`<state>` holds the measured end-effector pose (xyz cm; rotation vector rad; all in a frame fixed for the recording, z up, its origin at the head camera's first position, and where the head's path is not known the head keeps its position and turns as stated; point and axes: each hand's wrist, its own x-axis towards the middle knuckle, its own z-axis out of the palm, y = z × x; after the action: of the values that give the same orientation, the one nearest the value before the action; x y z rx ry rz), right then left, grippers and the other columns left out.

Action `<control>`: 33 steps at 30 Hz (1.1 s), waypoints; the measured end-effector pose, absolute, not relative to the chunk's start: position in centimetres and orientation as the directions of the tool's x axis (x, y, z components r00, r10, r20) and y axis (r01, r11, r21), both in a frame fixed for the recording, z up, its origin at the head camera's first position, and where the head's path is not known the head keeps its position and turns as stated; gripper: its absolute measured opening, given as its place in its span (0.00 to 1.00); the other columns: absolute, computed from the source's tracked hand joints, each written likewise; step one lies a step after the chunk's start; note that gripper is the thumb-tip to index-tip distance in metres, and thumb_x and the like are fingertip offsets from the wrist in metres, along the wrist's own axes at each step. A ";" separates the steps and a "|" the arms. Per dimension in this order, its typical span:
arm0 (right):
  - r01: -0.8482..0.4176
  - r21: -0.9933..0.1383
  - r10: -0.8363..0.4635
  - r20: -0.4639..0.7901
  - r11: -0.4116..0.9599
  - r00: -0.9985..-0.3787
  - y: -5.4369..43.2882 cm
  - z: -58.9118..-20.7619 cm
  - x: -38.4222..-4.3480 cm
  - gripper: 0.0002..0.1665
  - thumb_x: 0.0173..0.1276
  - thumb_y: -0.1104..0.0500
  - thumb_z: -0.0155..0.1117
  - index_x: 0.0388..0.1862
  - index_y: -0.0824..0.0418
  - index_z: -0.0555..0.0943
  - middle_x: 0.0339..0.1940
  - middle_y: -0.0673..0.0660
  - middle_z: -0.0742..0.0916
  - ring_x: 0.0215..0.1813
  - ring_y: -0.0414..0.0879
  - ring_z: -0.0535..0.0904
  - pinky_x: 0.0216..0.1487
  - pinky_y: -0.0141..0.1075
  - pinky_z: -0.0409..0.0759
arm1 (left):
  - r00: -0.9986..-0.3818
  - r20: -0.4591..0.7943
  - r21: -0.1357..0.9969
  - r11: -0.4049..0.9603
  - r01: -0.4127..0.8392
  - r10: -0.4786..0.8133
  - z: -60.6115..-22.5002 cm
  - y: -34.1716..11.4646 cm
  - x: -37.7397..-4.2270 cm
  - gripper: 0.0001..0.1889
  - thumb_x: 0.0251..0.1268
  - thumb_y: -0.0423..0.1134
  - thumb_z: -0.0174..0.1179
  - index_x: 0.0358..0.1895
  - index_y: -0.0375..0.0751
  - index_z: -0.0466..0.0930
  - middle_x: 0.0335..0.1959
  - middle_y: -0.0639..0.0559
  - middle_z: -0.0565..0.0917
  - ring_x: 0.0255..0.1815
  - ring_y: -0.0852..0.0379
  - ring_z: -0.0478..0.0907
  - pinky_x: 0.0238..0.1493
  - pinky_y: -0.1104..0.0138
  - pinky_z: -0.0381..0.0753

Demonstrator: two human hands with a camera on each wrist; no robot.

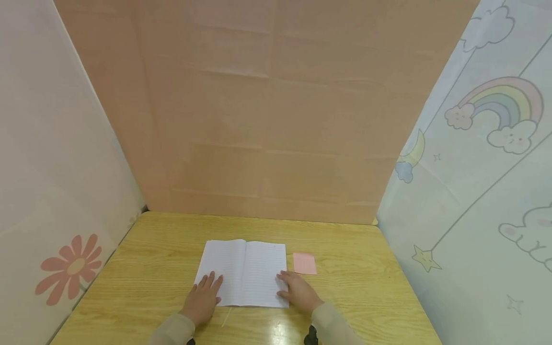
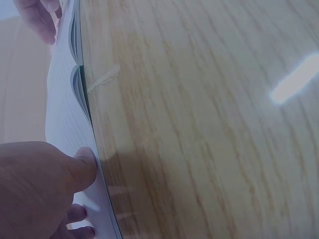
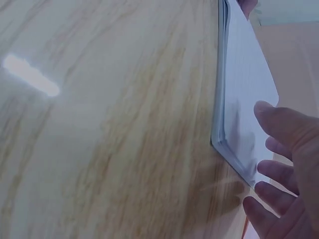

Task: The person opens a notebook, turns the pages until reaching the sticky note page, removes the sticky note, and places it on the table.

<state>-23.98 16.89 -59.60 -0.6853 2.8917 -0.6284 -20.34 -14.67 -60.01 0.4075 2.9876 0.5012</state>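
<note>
An open notebook with lined white pages lies on the table, its fold running away from the person. On the lower part of its left page rests the left hand, fingers extended and slightly spread. In the left wrist view, the thumb of that hand lies along the page near the front edge. At the right page's outer edge is the right hand, its fingers relaxed and apart. The right wrist view shows this hand with thumb and fingertips right at the page edge, nothing between them.
A pink sticky note lies just right of the notebook. The wooden table meets a brown backdrop at the back. Patterned walls stand on both sides. A pale mark shows on the table before the notebook's fold.
</note>
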 end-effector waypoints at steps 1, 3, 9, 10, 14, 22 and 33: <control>-0.406 -0.411 -0.451 -0.014 0.816 -0.892 16.9 -59.7 -23.9 0.33 0.62 0.48 0.67 0.62 0.62 0.76 0.65 0.62 0.78 0.66 0.60 0.72 0.67 0.52 0.71 | -0.961 -0.038 0.332 0.911 0.246 0.274 -60.0 -14.7 -20.3 0.29 0.64 0.39 0.61 0.68 0.35 0.67 0.69 0.29 0.65 0.68 0.29 0.63 0.61 0.33 0.65; -0.402 -0.406 -0.452 -0.030 0.821 -0.892 17.0 -59.8 -23.9 0.34 0.61 0.48 0.68 0.62 0.62 0.76 0.65 0.62 0.78 0.67 0.59 0.72 0.67 0.52 0.71 | -0.961 -0.036 0.334 0.910 0.246 0.273 -59.9 -14.7 -20.3 0.29 0.64 0.39 0.61 0.68 0.35 0.67 0.69 0.29 0.65 0.68 0.29 0.63 0.61 0.32 0.65; -0.407 -0.366 -0.452 -0.043 0.837 -0.891 16.8 -60.0 -23.8 0.33 0.59 0.49 0.70 0.62 0.61 0.77 0.66 0.61 0.77 0.66 0.58 0.73 0.66 0.50 0.72 | -0.959 -0.037 0.343 0.905 0.251 0.280 -59.5 -14.8 -20.2 0.29 0.64 0.39 0.61 0.68 0.35 0.67 0.69 0.29 0.65 0.68 0.29 0.63 0.61 0.33 0.65; -0.409 -0.358 -0.453 -0.044 0.839 -0.891 16.7 -59.9 -23.8 0.33 0.59 0.50 0.70 0.61 0.61 0.77 0.66 0.61 0.77 0.66 0.58 0.73 0.66 0.50 0.72 | -0.959 -0.025 0.338 0.905 0.259 0.283 -59.6 -14.9 -20.2 0.29 0.64 0.39 0.62 0.67 0.35 0.67 0.69 0.29 0.65 0.68 0.29 0.64 0.61 0.33 0.66; -0.416 -0.340 -0.457 -0.047 0.843 -0.888 16.6 -59.5 -23.6 0.31 0.59 0.50 0.70 0.60 0.61 0.78 0.66 0.61 0.77 0.66 0.58 0.73 0.65 0.49 0.73 | -0.961 0.018 0.358 0.895 0.264 0.276 -59.9 -15.1 -20.7 0.28 0.60 0.40 0.65 0.63 0.34 0.71 0.65 0.29 0.69 0.64 0.30 0.68 0.60 0.37 0.70; -0.417 -0.333 -0.461 -0.064 0.846 -0.885 16.4 -59.1 -23.4 0.31 0.60 0.50 0.70 0.60 0.61 0.78 0.66 0.61 0.77 0.66 0.57 0.73 0.65 0.48 0.74 | -0.993 0.006 0.557 0.824 0.100 0.116 -59.6 -16.2 -22.1 0.21 0.64 0.37 0.59 0.58 0.30 0.75 0.63 0.28 0.71 0.66 0.29 0.64 0.65 0.39 0.65; -0.413 -0.332 -0.454 -0.054 0.848 -0.890 16.4 -58.9 -23.3 0.30 0.59 0.51 0.71 0.60 0.61 0.79 0.66 0.60 0.77 0.67 0.57 0.73 0.65 0.48 0.74 | -0.994 -0.105 0.750 0.654 -0.102 -0.034 -57.8 -18.3 -23.5 0.29 0.70 0.34 0.50 0.68 0.19 0.56 0.63 0.19 0.64 0.63 0.24 0.64 0.63 0.39 0.67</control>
<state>-23.32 16.37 -58.92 -0.6813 2.8943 -0.4755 -23.47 -18.31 -57.81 -0.1145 2.7826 1.2688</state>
